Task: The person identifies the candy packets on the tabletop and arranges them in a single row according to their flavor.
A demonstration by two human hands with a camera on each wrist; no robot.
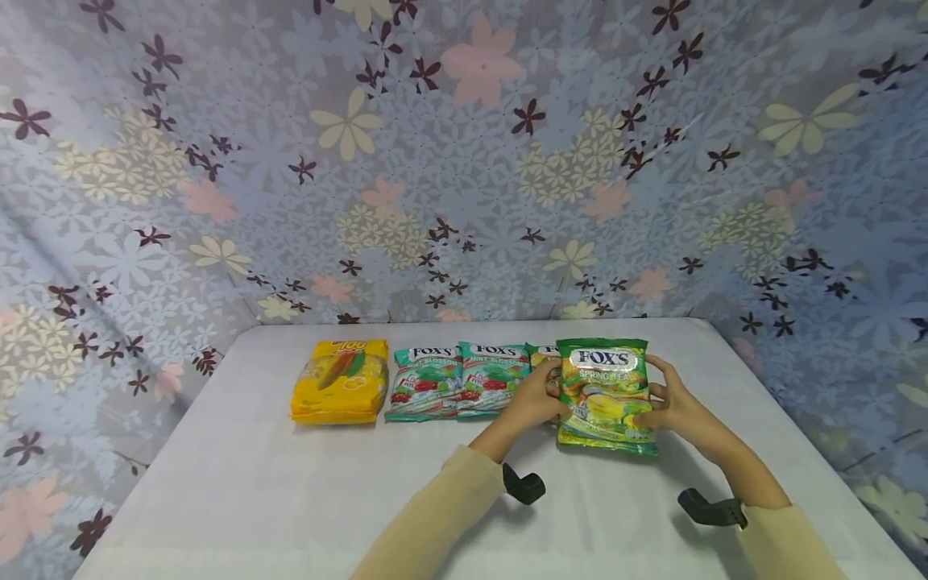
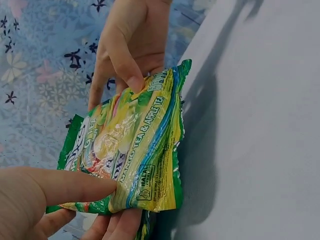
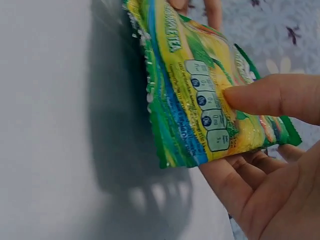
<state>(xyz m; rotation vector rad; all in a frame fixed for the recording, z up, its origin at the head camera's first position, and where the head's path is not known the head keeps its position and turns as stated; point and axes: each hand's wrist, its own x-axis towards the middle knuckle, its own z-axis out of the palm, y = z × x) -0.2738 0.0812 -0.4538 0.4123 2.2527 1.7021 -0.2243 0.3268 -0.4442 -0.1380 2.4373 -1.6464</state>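
A green and yellow Fox's Spring Tea candy bag (image 1: 605, 395) is held between both hands, its front turned toward the head camera. The left hand (image 1: 535, 396) grips its left edge, thumb on the front and fingers behind. On the opposite edge, the right hand (image 1: 677, 407) pinches it the same way. Both wrist views show the thumbs pressing the printed face, and a shadow of bag and hand falls on the white table. Partly hidden behind the left hand and this bag is another Fox's bag (image 1: 540, 354) with a green and yellow top.
Two teal Fox's Mint Blossom bags (image 1: 426, 391) lie side by side left of the hands, edges overlapping. Farther left lies a yellow candy bag (image 1: 341, 383) with a mango picture. Behind the white table (image 1: 290, 499) hangs a flowered cloth (image 1: 464, 201).
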